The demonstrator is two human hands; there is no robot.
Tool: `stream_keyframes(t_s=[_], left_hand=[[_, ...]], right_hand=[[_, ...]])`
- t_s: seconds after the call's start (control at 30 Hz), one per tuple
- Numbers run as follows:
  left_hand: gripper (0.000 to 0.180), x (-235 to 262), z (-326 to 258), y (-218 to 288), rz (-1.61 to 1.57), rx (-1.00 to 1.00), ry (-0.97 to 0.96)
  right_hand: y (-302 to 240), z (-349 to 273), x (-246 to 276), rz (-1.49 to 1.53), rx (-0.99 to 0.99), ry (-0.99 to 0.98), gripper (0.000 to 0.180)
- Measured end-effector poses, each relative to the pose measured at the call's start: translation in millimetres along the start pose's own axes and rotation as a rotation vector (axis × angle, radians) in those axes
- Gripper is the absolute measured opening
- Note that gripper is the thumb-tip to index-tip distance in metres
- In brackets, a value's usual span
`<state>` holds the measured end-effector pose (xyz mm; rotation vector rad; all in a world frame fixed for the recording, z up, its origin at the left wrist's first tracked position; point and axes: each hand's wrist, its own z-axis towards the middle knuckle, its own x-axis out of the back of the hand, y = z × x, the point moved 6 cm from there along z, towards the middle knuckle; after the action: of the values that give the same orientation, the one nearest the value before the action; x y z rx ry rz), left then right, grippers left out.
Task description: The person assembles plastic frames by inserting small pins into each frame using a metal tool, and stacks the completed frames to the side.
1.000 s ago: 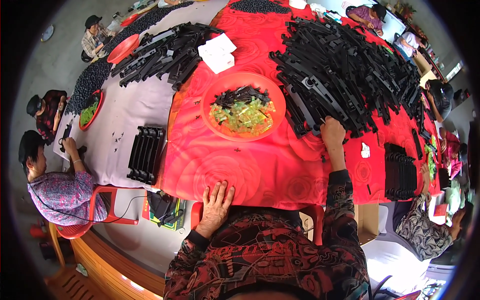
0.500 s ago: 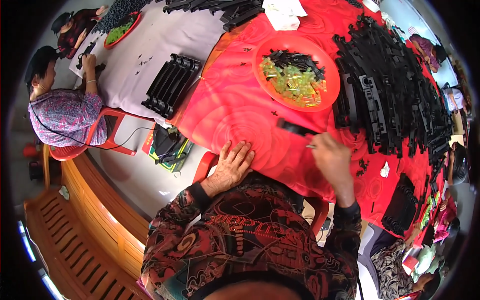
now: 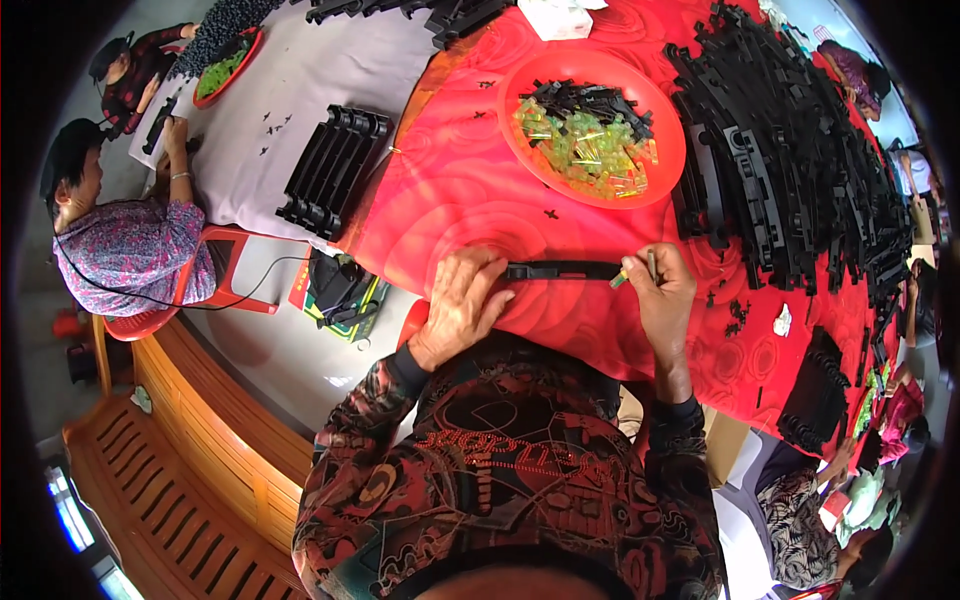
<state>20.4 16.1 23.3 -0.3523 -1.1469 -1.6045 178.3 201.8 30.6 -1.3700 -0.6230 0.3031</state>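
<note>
Black strip (image 3: 560, 269) pinned flat by my left hand (image 3: 462, 305); right hand (image 3: 663, 293) pinches a green clip (image 3: 620, 279) at its end. I judge assembly just begun: big pile (image 3: 800, 160) remains.

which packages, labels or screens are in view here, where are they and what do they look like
White box: top edge of the red table, beyond the orange tray; small, rectangular, plain white.
Green and yellow pack: on the floor below the table's near left edge, beside the red stool; flat, with a black thing lying on it.
Brown carton: under the table by the right forearm; only a corner shows.
No screens or signs seen.
</note>
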Motion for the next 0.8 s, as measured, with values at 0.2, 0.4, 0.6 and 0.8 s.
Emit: stream_keyframes(t_s=[0.2, 0.4, 0.6, 0.8], left_hand=[[0.047, -27.5, 15.0, 8.8, 0.017, -0.039, -0.096], [0.043, -42.8, 1.3, 10.3, -0.041, -0.026, -0.025], [0.043, -44.7, -4.9, 11.9, -0.065, -0.063, 0.039], [0.043, -44.4, -3.7, 13.0, -0.058, -0.062, 0.029]], right_hand=[[20.0, -13.4, -20.2, 0.175, 0.034, 0.205, 0.015], [18.7, -22.8, -36.3, -0.207, 0.167, 0.174, 0.014], [23.1, -28.8, -31.9, -0.29, 0.105, 0.119, 0.012], [22.4, -30.5, -36.2, -0.302, 0.11, 0.095, 0.012]])
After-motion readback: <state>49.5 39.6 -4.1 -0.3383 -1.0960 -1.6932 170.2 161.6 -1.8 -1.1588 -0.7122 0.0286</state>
